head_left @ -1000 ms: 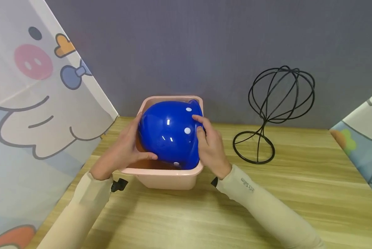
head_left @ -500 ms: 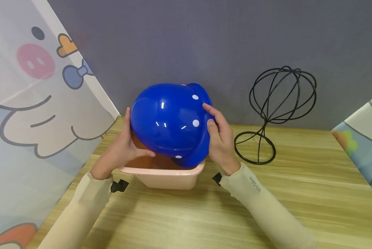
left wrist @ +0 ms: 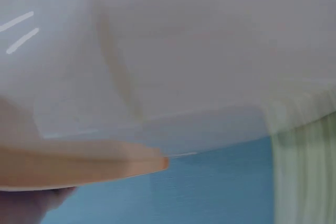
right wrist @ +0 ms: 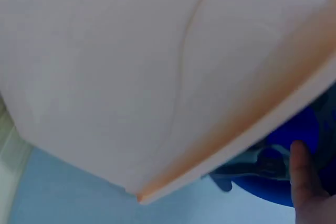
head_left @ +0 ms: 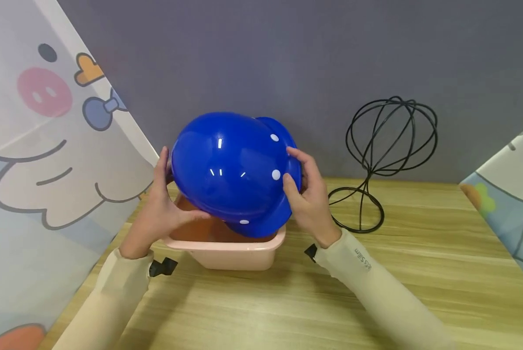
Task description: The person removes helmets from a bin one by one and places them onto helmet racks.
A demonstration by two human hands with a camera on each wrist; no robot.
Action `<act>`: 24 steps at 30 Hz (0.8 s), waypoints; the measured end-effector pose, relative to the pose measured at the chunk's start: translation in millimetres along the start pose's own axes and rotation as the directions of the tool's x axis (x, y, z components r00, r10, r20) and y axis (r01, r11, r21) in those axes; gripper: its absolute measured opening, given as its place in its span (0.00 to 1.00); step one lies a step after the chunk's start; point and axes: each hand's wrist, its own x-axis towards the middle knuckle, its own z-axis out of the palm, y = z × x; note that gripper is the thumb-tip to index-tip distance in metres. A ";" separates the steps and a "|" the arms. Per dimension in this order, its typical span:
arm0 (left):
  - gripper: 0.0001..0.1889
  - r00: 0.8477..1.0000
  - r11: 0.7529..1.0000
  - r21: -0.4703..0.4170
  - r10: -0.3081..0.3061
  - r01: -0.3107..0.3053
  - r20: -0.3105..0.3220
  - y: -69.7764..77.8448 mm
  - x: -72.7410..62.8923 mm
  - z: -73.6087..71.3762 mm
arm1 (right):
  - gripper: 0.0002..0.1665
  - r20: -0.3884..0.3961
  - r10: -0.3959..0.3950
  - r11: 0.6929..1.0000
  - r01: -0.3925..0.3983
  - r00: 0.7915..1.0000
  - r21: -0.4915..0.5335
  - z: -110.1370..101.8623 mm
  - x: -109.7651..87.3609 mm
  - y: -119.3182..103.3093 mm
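Observation:
A blue hard hat (head_left: 228, 165) with white round dots hangs tilted over a pink plastic basin (head_left: 232, 260) in the head view, its brim facing right. My left hand (head_left: 158, 209) holds the rounded crown from the left, thumb along the lower side and fingers around the far side. At the right, my right hand (head_left: 307, 199) grips the brim, with the thumb on its outer face and other fingers partly hidden. In the right wrist view, the basin wall (right wrist: 105, 77) fills most of the picture; beside it show the hat's blue underside (right wrist: 294, 132) and grey inner straps (right wrist: 241, 166).
A black wire stand (head_left: 370, 170) with a round cage top and a ring base stands right of the basin on the wooden table (head_left: 397, 272). A grey wall (head_left: 287, 58) rises behind. Cartoon-printed panels (head_left: 20, 194) flank the table.
Both hands have raised the hard hat up out of the basin and shifted it slightly left. The brim has tipped into fuller view. The basin and wire stand have stayed in place.

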 end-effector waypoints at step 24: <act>0.64 0.971 0.964 -0.114 0.239 -0.241 -0.032 69.8 37.3 -41.7 | 0.71 0.270 0.201 0.906 -0.074 0.942 -0.416 -35.2 14.3 -16.1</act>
